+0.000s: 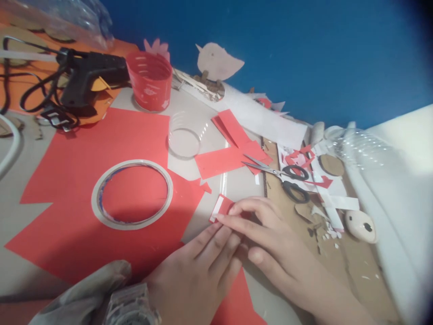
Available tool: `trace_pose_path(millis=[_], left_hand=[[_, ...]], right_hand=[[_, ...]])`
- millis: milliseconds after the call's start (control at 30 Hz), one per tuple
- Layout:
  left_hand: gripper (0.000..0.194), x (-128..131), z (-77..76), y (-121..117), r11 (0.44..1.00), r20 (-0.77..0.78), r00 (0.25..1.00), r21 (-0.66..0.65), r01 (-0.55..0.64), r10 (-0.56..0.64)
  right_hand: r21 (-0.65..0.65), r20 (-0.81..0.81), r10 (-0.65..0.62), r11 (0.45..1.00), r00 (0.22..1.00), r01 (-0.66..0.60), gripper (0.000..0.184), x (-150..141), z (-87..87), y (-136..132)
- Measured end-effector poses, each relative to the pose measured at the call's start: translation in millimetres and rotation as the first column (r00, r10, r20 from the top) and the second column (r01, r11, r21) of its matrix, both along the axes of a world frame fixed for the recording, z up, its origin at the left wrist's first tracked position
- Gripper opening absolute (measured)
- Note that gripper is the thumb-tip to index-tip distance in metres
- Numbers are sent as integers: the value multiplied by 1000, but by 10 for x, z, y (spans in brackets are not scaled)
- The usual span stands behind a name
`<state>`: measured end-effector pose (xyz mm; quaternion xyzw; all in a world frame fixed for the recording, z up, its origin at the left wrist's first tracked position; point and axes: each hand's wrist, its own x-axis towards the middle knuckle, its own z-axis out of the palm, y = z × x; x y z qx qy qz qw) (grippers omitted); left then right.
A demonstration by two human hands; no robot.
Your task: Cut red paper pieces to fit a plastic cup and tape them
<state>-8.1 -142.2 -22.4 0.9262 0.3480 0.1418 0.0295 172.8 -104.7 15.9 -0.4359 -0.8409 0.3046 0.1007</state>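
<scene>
A small piece of red paper (226,205) with a white strip of tape (216,208) along one end lies partly under my fingers. My left hand (203,271), with a clear-cased watch (130,304) at its wrist, rests flat with fingers stretched out, their tips by the paper. Over those tips reaches my right hand (274,234); its index finger extends to the end of the white strip and its thumb stands apart. The far part of the red paper is hidden by my fingers. To the left, a tape roll (169,198) lies on large red sheets (71,180).
Scissors (296,174) lie partly open beyond my right hand, near red paper strips (219,158). A clear plastic ring (185,140), a red cup (150,85) and a black glue gun (84,72) with its cable stand farther back. Paper scraps and cardboard (355,275) lie right.
</scene>
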Motion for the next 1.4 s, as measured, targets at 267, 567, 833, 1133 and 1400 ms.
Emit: trace_pose_path(millis=[267, 567, 833, 1133, 1400], left_hand=[[38, -5, 11, 16, 1000, -15, 1000, 4, -6, 6], [40, -28, 24, -4, 998, -114, 991, -20, 66, -68], [37, -33, 67, 13, 999, -44, 998, -34, 33, -35], [44, -41, 72, 29, 996, -66, 996, -67, 60, -65], [39, -28, 55, 30, 999, -63, 997, -19, 39, -41]], right_hand=[[-90, 19, -14, 996, 1000, 16, 39, -11, 69, 13], [-55, 57, -33, 998, 998, 36, 36, -25, 49, -10], [-76, 56, -52, 996, 997, 56, 36, -31, 42, -12], [19, 69, -79, 997, 995, 78, 36, -40, 0, -11], [72, 30, -139, 988, 990, 136, 38, -30, -30, -34]])
